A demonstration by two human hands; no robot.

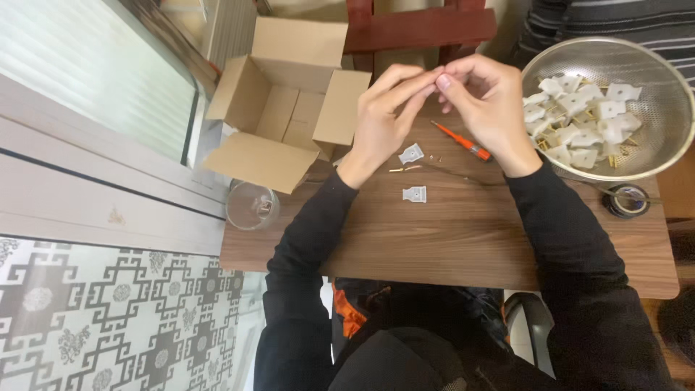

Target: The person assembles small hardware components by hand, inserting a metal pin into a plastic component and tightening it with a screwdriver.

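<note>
2 white clips (pixel 411 153) on table, 1 screwdriver (pixel 462 142), 1 box (pixel 286 108), 1 bowl (pixel 662 80).

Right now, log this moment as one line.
left hand: fingertips pinched with right hand | held item: hidden | beneath: small white plastic clip, orange-handled screwdriver | wooden table

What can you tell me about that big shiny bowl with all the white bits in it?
The bowl is a round metal strainer of fine silvery mesh with a smooth rim. It sits upright at the right end of the wooden table, partly cut off by the picture's edge. A heap of small white plastic pieces with thin yellowish pins fills its left side. Neither hand touches it; the right hand is nearest.
</note>
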